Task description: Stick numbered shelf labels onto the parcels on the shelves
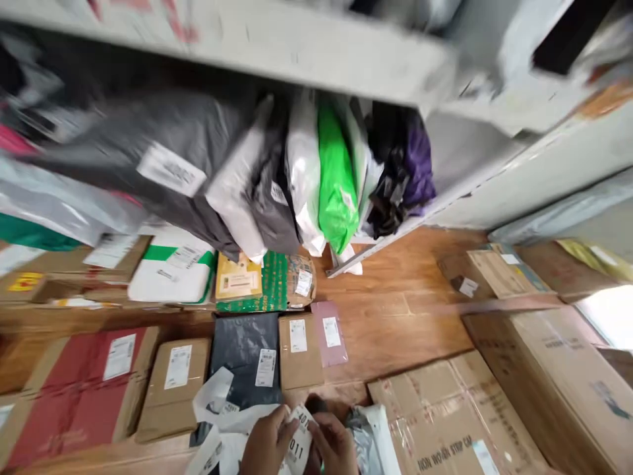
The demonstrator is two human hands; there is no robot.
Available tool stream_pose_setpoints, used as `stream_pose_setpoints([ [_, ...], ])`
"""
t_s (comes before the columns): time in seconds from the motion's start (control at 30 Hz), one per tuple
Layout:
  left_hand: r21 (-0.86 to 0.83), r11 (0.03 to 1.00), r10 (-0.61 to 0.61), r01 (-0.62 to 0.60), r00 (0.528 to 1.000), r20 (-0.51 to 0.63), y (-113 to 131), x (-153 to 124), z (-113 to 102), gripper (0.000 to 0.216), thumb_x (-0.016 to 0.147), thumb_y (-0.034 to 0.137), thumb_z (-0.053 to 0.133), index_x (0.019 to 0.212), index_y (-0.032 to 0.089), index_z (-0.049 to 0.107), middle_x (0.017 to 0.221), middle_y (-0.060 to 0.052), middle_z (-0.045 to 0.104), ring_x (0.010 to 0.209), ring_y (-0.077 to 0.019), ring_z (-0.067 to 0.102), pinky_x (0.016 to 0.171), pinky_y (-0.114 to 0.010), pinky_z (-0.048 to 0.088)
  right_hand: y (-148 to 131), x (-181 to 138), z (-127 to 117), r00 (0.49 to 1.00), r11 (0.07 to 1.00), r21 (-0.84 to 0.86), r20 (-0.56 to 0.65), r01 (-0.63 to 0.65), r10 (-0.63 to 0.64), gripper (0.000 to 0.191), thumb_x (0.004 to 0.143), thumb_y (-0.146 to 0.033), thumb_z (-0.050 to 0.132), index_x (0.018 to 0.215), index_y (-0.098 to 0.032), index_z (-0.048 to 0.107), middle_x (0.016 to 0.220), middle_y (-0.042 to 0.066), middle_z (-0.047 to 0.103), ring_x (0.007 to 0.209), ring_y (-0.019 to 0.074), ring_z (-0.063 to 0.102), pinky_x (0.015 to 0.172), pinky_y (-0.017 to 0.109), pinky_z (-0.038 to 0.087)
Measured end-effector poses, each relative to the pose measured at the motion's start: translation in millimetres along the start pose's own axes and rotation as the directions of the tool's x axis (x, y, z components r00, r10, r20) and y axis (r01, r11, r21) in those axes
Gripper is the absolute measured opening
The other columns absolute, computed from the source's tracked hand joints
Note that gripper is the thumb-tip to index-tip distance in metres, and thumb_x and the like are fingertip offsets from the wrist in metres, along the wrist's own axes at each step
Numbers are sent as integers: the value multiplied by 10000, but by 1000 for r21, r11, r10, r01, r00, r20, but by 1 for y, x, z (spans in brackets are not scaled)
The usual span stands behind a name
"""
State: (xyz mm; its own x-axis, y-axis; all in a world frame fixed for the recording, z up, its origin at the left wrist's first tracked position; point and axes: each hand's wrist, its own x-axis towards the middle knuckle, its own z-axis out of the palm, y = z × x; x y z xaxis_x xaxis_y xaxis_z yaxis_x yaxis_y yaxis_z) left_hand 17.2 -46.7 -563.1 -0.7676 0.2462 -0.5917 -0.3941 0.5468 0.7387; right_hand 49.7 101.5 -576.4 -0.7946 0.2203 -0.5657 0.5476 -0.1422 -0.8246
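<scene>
At the bottom edge of the head view, my left hand (pixel 266 443) and my right hand (pixel 336 443) are close together, both pinching a small white printed label (pixel 300 441) with black digits. Under them lie white and grey plastic mailer bags (pixel 222 412). A black mailer bag (pixel 247 356) with a white sticker rests just beyond my hands, beside a small brown cardboard parcel (pixel 299 349) and a pink padded envelope (pixel 330 333).
A white shelf unit (pixel 306 53) holds hanging mailer bags in grey, white, green (pixel 336 178) and purple. Cardboard boxes (pixel 544 382) crowd the wooden floor (pixel 395 310) at right; a red-taped box (pixel 84 389) and brown parcels lie at left.
</scene>
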Motion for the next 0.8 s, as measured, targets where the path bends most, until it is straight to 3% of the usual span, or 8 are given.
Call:
stream_pose_setpoints([
  [0.1, 24, 999, -43, 44, 999, -23, -40, 48, 29, 368, 877, 474, 361, 711, 185, 519, 672, -32, 629, 676, -185, 598, 647, -257, 419, 45, 47, -2, 1000, 994, -113, -9, -6, 6, 528, 535, -713, 693, 641, -198, 638, 486, -23, 515, 422, 119, 424, 402, 249, 354],
  [0.27, -166, 983, -45, 74, 984, 175, -101, 123, 71, 354, 741, 464, 576, 870, 139, 632, 822, -52, 700, 792, -223, 634, 692, -270, 441, 97, 125, -27, 999, 984, -177, 34, -25, 31, 494, 504, -654, 753, 603, -178, 662, 493, -18, 551, 472, 121, 473, 454, 245, 396],
  [0.37, -225, 971, -7, 80, 951, 309, -122, 161, 89, 444, 756, 529, 544, 813, 104, 657, 763, -65, 691, 724, -223, 619, 624, -272, 423, 111, 160, -55, 997, 977, -211, 74, -19, 36, 406, 500, -537, 818, 611, -166, 695, 582, 14, 640, 555, 134, 545, 532, 249, 445],
  [0.43, -179, 984, 54, 13, 929, 367, -123, 182, 94, 427, 774, 512, 530, 786, 106, 662, 735, -51, 681, 694, -204, 604, 589, -256, 392, 117, 181, -75, 998, 976, -218, 65, -2, 17, 389, 502, -510, 828, 613, -160, 703, 615, 30, 668, 585, 143, 573, 570, 260, 467],
  [0.53, 44, 987, 123, -154, 903, 412, -119, 206, 95, 376, 801, 457, 511, 693, 126, 651, 663, -27, 658, 656, -184, 591, 555, -241, 336, 125, 210, -103, 999, 977, -208, -18, 37, -42, 453, 512, -576, 793, 641, -152, 699, 605, 30, 664, 545, 133, 562, 552, 274, 474],
  [0.63, 164, 942, 173, -293, 842, 511, -127, 220, 95, 383, 823, 451, 493, 655, 145, 649, 660, -21, 668, 668, -183, 604, 567, -234, 341, 130, 238, -131, 984, 972, -220, -139, 81, -113, 514, 512, -639, 754, 645, -147, 684, 577, 14, 635, 507, 116, 537, 514, 267, 470],
  [0.8, 199, 928, 142, -315, 793, 593, -172, 225, 103, 432, 857, 510, 432, 754, 172, 678, 760, -16, 708, 729, -186, 626, 618, -217, 374, 127, 261, -159, 965, 958, -277, -223, 70, -135, 517, 585, -654, 693, 598, -138, 677, 537, 10, 598, 500, 112, 540, 475, 241, 465],
])
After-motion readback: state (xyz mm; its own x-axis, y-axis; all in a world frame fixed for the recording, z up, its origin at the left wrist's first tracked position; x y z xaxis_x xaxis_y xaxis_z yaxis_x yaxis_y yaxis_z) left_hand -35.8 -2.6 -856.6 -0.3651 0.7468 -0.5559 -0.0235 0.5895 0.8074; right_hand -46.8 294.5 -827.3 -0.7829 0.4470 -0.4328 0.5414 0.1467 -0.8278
